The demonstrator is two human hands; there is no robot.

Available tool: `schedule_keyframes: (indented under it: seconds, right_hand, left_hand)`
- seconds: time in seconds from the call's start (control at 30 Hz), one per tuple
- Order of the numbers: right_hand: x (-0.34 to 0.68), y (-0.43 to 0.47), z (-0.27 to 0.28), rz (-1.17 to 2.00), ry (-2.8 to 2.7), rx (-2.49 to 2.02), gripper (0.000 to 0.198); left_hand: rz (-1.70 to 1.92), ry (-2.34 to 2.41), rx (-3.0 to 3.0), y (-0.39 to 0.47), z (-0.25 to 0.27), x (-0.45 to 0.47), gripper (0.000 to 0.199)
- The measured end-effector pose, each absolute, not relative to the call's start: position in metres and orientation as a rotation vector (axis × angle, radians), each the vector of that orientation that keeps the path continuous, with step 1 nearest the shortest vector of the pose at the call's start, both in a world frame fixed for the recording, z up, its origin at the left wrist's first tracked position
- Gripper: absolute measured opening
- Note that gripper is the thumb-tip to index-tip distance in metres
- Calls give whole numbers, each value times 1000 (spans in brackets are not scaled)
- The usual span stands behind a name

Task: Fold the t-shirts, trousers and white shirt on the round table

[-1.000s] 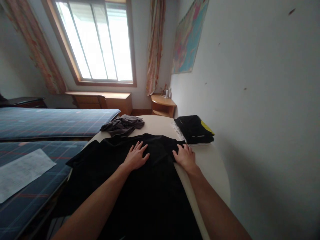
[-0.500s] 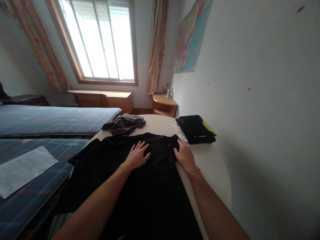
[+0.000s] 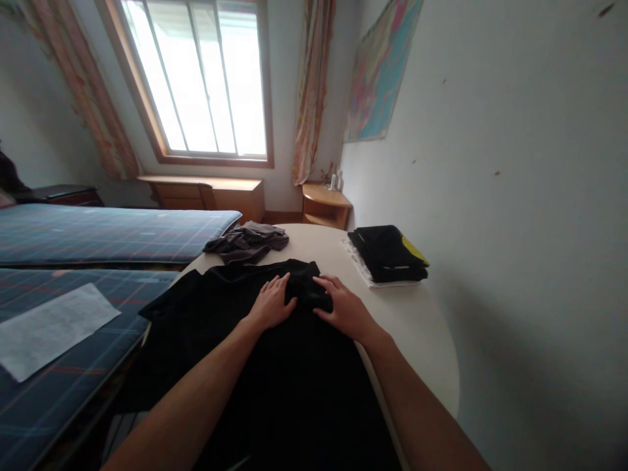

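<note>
A black T-shirt (image 3: 289, 386) lies spread over the round cream table (image 3: 412, 340), its lower part reaching toward me. My left hand (image 3: 271, 302) rests flat on its upper middle, fingers extended and holding nothing. Close by on the right, my right hand (image 3: 346, 307) has its thumb and fingers around the shirt's right sleeve, which is turned inward over the body. Cloth bunches between the two hands. The fingertips' exact hold on the dark fabric is hard to see.
A crumpled grey-brown garment (image 3: 248, 242) lies at the table's far left. Folded clothes (image 3: 387, 255), black with yellow over white, sit at the far right. Plaid mattresses (image 3: 112, 229) border the left, one bearing a paper sheet (image 3: 53, 330). A wall (image 3: 530, 261) stands right.
My right hand has moved left, bringing the shirt's right sleeve inward and uncovering more tabletop beside the folded clothes. My left hand stays nearly in place on the shirt.
</note>
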State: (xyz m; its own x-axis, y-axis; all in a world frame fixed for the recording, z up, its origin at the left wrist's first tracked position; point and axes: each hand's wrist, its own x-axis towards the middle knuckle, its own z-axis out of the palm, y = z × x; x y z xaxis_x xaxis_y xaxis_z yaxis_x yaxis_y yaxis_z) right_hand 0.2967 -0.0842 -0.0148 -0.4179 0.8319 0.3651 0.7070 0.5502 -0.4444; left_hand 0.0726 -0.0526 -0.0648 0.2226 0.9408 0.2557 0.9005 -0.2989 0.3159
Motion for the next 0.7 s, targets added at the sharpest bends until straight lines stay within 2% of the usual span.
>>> schedule_keyframes:
  seconds: [0.07,0.13,0.2,0.33,0.43,0.57,0.7]
  right_hand:
    - [301,-82,-16,310,-2317,-1253,43]
    - [303,-81,-17,324,-2364,-1251,23]
    - [303,-82,-17,352,-2374,-1207,17]
    - [300,-87,-12,504,-2450,-1039,18]
    - [299,-86,-13,585,-2452,-999,32]
    - [304,-77,-25,444,-2337,-1149,32]
    - [309,-71,-36,325,-2369,-1395,40]
  left_hand:
    - [684,1758,2400,-52,-63,73,70]
    - [734,1689,2432,-52,-60,74,58]
    - [768,1620,2434,-53,-55,76,45]
    - [914,1601,2255,-57,-46,79,39]
    - [942,1646,2155,-59,-41,79,40]
    - [853,1757,2190,-58,-38,77,48]
    - [867,1693,2366,-58,-44,77,32]
